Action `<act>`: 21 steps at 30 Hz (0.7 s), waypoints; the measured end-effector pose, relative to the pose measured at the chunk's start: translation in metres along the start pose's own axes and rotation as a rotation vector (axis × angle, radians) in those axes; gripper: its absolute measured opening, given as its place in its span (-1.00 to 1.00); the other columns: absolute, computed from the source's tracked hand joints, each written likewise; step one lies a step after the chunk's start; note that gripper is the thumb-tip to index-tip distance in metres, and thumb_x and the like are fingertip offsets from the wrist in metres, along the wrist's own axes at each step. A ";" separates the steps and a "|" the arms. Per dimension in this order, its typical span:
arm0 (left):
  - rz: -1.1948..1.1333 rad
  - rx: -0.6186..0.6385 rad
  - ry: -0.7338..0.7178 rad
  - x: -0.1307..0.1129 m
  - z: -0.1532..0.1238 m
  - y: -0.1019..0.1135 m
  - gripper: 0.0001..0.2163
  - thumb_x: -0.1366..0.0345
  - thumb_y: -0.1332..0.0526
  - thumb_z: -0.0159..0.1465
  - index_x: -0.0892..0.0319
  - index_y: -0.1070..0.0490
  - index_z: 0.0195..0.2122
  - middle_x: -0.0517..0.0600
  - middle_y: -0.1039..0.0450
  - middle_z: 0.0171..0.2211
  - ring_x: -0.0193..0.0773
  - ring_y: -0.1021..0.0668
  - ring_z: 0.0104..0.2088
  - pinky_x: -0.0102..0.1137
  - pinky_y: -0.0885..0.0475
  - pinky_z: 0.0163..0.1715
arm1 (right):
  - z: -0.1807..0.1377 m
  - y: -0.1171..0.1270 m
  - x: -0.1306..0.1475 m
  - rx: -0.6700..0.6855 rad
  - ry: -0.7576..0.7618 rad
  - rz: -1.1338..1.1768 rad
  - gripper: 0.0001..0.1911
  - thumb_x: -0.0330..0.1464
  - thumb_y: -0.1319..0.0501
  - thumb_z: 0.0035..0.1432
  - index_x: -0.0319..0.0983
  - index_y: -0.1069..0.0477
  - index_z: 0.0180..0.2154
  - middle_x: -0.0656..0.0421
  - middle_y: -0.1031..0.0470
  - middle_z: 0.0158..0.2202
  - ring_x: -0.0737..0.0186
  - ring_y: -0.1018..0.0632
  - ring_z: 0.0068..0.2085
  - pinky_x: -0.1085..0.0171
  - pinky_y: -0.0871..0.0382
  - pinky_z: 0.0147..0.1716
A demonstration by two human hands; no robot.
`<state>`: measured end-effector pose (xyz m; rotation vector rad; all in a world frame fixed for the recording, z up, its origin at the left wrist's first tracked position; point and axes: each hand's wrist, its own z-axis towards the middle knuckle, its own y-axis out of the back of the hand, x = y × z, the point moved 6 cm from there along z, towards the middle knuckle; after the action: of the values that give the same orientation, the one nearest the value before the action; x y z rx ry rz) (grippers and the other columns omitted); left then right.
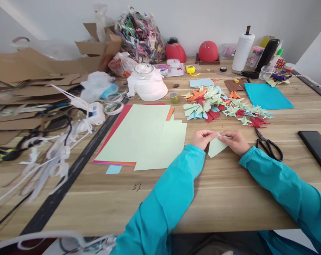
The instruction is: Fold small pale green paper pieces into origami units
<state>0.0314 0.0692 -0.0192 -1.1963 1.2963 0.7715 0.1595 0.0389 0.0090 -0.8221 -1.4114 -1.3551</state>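
At the desk [216, 198], the left hand [201, 139] and right hand [237, 142] are pinching a green paper [216, 148], each grip closed, seemingly mid-fold, while folded pieces [210, 101], apparently done, are lying beyond and flat sheets [144, 134] are sitting unfolded leftward.

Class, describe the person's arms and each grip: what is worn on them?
The left sleeve and right sleeve are turquoise, loose and creased, with gathered cuffs and no visible markings. The left grip and right grip are gloveless.
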 end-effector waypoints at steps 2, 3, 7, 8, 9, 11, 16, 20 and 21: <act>-0.019 -0.013 0.004 0.001 0.000 0.001 -0.72 0.13 -0.36 -0.15 0.24 -0.51 -0.50 -0.03 -0.48 -0.56 -0.34 -0.46 -0.52 -0.40 -0.36 -0.45 | 0.000 0.000 0.001 -0.011 0.002 -0.002 -0.63 -0.10 -0.19 -0.03 -0.29 -0.48 -0.44 0.13 -0.49 -0.45 0.24 -0.45 -0.41 0.29 -0.32 -0.41; -0.031 -0.014 0.009 0.002 0.000 0.001 -0.72 0.12 -0.36 -0.15 0.24 -0.50 -0.50 -0.03 -0.48 -0.56 -0.33 -0.47 -0.52 -0.40 -0.36 -0.45 | 0.000 0.001 0.001 -0.019 0.001 -0.002 -0.64 -0.10 -0.19 -0.03 -0.30 -0.48 -0.45 0.13 -0.49 -0.45 0.24 -0.45 -0.41 0.30 -0.32 -0.41; -0.014 -0.022 -0.003 0.001 0.001 0.002 -0.70 0.10 -0.35 -0.15 0.26 -0.48 -0.52 -0.04 -0.45 -0.58 -0.35 -0.45 -0.53 -0.43 -0.33 -0.48 | 0.000 0.002 0.002 -0.034 -0.006 0.010 -0.65 -0.11 -0.20 -0.04 -0.30 -0.48 -0.45 0.12 -0.50 -0.43 0.24 -0.45 -0.41 0.29 -0.32 -0.41; 0.010 -0.036 -0.019 0.000 0.000 0.002 -0.70 0.10 -0.35 -0.15 0.26 -0.47 -0.54 -0.06 -0.44 -0.60 -0.38 -0.43 -0.55 -0.45 -0.31 -0.51 | 0.000 0.002 0.002 -0.029 -0.005 0.010 -0.65 -0.12 -0.20 -0.04 -0.30 -0.48 -0.45 0.12 -0.50 -0.43 0.24 -0.45 -0.40 0.29 -0.32 -0.41; 0.036 -0.049 -0.037 -0.002 0.000 0.003 -0.70 0.10 -0.35 -0.15 0.26 -0.45 -0.57 -0.07 -0.42 -0.62 -0.40 -0.40 -0.57 -0.46 -0.29 -0.53 | 0.000 0.001 0.002 -0.025 -0.003 0.007 -0.65 -0.12 -0.20 -0.04 -0.30 -0.48 -0.45 0.12 -0.50 -0.43 0.24 -0.45 -0.40 0.29 -0.32 -0.40; 0.074 -0.064 -0.066 -0.005 -0.001 0.003 -0.71 0.10 -0.35 -0.15 0.26 -0.42 -0.61 -0.10 -0.37 -0.65 -0.44 -0.35 -0.60 -0.49 -0.24 -0.57 | 0.000 0.001 0.001 -0.016 -0.001 -0.006 -0.65 -0.12 -0.20 -0.04 -0.30 -0.48 -0.46 0.12 -0.50 -0.44 0.23 -0.45 -0.40 0.29 -0.32 -0.39; 0.059 -0.031 -0.060 -0.005 -0.002 0.000 -0.69 0.08 -0.33 -0.14 0.25 -0.39 -0.62 -0.12 -0.34 -0.67 -0.44 -0.34 -0.60 -0.49 -0.22 -0.58 | 0.000 0.000 -0.001 -0.007 -0.007 -0.006 -0.64 -0.10 -0.20 -0.04 -0.29 -0.48 -0.46 0.13 -0.49 -0.46 0.24 -0.45 -0.42 0.29 -0.31 -0.41; 0.108 -0.002 -0.083 -0.005 -0.003 -0.002 -0.71 0.10 -0.33 -0.12 0.25 -0.44 -0.55 -0.09 -0.38 -0.63 -0.42 -0.36 -0.58 -0.48 -0.24 -0.56 | 0.000 0.000 -0.001 0.001 -0.002 0.016 -0.66 -0.12 -0.19 -0.02 -0.30 -0.48 -0.45 0.14 -0.48 -0.47 0.27 -0.43 -0.43 0.31 -0.30 -0.42; 0.132 0.004 -0.093 -0.006 -0.004 -0.002 -0.71 0.11 -0.33 -0.13 0.26 -0.44 -0.55 -0.09 -0.37 -0.63 -0.42 -0.35 -0.59 -0.48 -0.23 -0.57 | 0.000 0.000 0.000 0.010 0.004 0.013 -0.66 -0.13 -0.19 -0.02 -0.30 -0.48 -0.45 0.14 -0.48 -0.47 0.27 -0.43 -0.43 0.31 -0.30 -0.43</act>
<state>0.0316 0.0661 -0.0126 -1.0667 1.3085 0.9098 0.1595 0.0387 0.0085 -0.8203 -1.4069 -1.3375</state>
